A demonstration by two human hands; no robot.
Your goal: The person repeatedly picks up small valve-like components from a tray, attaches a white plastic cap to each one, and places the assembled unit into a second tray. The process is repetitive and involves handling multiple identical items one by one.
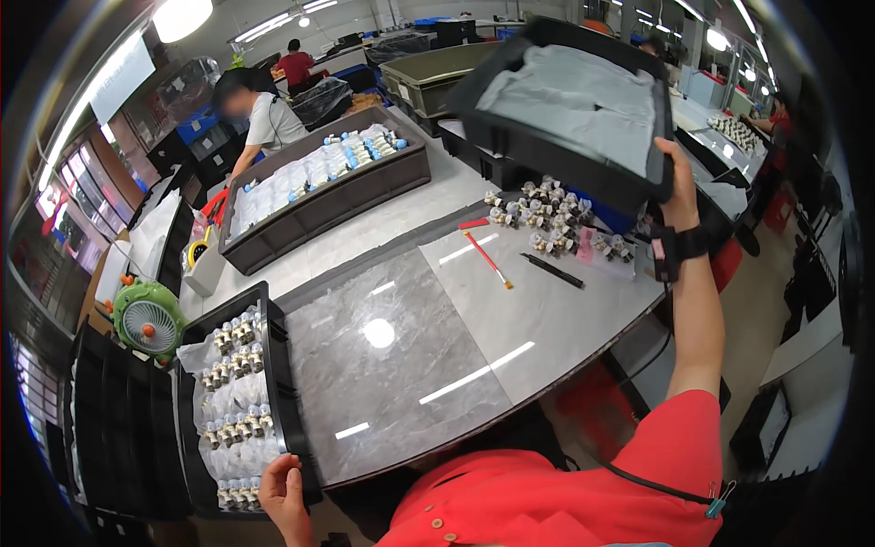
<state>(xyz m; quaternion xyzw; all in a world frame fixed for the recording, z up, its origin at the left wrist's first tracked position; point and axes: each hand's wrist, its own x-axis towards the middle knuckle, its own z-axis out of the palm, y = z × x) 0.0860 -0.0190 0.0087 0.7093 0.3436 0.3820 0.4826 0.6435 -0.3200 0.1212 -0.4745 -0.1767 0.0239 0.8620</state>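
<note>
My right hand (679, 178) grips the near right side of a black plastic tray (565, 155), raised and tilted above the far right of the table. White sheet material (574, 96) lines this tray. My left hand (284, 492) is closed at the near right corner of a second black tray (290, 410); what its fingers hold, if anything, is hidden. Rows of small figurines (239, 426) lie in that tray between white wrapping strips. Below the raised tray, loose small figurines (542, 210) sit clustered on the table, beside a pink piece (592, 243).
A red brush (489, 260) and a black pen (552, 271) lie on the glossy table (392, 365). A large grey bin (337, 196) of wrapped blue-and-white pieces stands at the back. Nearby are a green fan (146, 319) and a person in a light shirt (272, 123).
</note>
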